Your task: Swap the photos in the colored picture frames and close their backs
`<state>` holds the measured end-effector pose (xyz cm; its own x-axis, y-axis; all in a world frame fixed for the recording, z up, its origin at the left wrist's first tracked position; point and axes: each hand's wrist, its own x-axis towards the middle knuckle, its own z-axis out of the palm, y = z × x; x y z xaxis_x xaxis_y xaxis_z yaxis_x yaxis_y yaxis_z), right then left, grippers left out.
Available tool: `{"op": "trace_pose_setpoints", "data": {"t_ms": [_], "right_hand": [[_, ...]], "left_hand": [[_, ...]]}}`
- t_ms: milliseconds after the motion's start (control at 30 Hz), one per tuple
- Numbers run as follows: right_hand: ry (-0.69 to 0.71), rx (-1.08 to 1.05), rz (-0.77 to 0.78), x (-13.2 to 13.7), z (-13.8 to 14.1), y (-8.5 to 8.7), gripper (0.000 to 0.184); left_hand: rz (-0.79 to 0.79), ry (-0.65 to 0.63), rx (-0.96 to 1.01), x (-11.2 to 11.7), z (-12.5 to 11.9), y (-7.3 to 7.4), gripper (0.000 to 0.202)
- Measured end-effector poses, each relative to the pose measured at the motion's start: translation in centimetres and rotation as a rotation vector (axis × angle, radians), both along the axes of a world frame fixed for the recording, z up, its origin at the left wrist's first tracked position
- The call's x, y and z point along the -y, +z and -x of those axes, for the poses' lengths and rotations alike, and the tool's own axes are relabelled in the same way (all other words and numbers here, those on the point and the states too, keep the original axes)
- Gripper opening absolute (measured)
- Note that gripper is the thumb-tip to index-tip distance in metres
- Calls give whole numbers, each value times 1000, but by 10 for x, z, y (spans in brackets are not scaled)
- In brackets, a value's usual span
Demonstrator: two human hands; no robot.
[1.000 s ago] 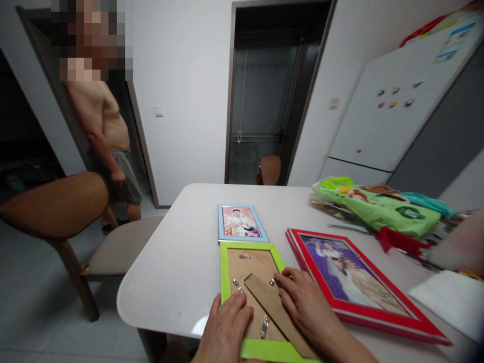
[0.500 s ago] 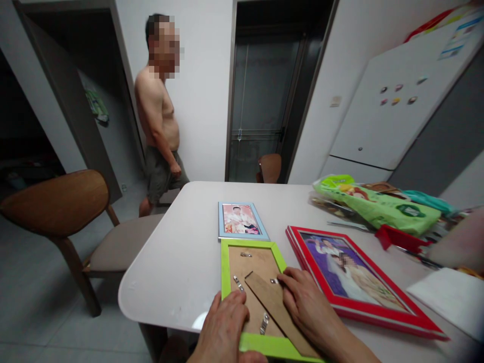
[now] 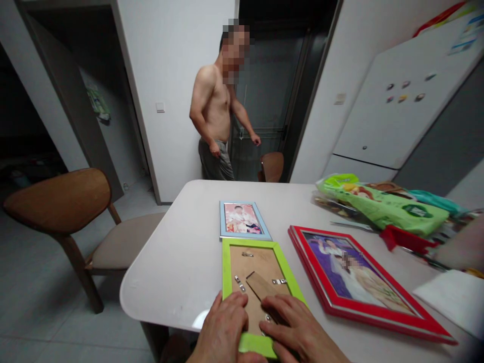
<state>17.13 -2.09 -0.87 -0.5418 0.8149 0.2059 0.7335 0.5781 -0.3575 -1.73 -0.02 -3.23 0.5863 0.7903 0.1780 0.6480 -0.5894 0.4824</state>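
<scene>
A green picture frame (image 3: 227, 267) lies face down on the table, its brown backing board and slanted stand leg (image 3: 260, 285) showing. Metal turn clips sit around the board; the upper right clip (image 3: 279, 282) reaches across onto the frame's rim. My left hand (image 3: 223, 322) grips the frame's lower left side, fingers on the edge. Across the stand leg, my right hand (image 3: 295, 322) has bent fingers at the lower clip, which they partly cover. Beyond is a blue picture frame (image 3: 245, 235) with a photo, face up. To the right lie red picture frames (image 3: 328, 297), apparently stacked.
The white table (image 3: 162, 262) also carries a green packet (image 3: 401, 204), a red tool-like item (image 3: 404, 239) and white tissue (image 3: 449, 297). A wooden chair (image 3: 60, 199) stands left. Behind the table a person (image 3: 215, 111) walks past another chair (image 3: 272, 166) near a fridge (image 3: 378, 111).
My right hand has shifted from the upper right clip down to the lower clip. The upper right clip now points outward over the rim. The person has walked rightward.
</scene>
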Motion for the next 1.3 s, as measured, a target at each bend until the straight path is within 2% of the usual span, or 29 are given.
{"op": "trace_pose_setpoints", "data": {"t_ms": [133, 267, 400, 533, 633, 800, 933, 1033, 1133, 1200, 1300], "right_hand": [[-21, 11, -24, 4, -1, -1, 30], [47, 1, 52, -1, 2, 8, 30], [-89, -73, 38, -22, 20, 13, 29], [-151, -3, 20, -46, 41, 8, 24], [-117, 64, 2, -54, 48, 2, 23], [-42, 180, -7, -50, 48, 1, 18], [-50, 83, -6, -53, 44, 5, 20], [-199, -29, -12, -73, 38, 4, 24], [-389, -43, -26, -99, 33, -2, 23], [-451, -30, -20, -111, 31, -7, 22], [-529, -20, -10, -121, 30, -12, 22]], "left_hand": [[-23, -5, 29, -1, 1, 0, 41], [-46, -10, 38, 0, 2, -5, 44], [-75, -16, 47, 0, 4, -8, 45], [-133, -10, 85, 0, 6, -10, 47], [-175, -25, 126, -1, 7, -12, 48], [-237, -19, 174, -1, 9, -16, 50], [-291, -47, 179, -2, 10, -19, 52], [-310, -70, 153, -1, 12, -20, 47], [-302, -64, 95, 1, 15, -19, 26], [-285, -62, 61, 2, 16, -19, 13], [-273, -61, 45, 2, 16, -21, 10]]}}
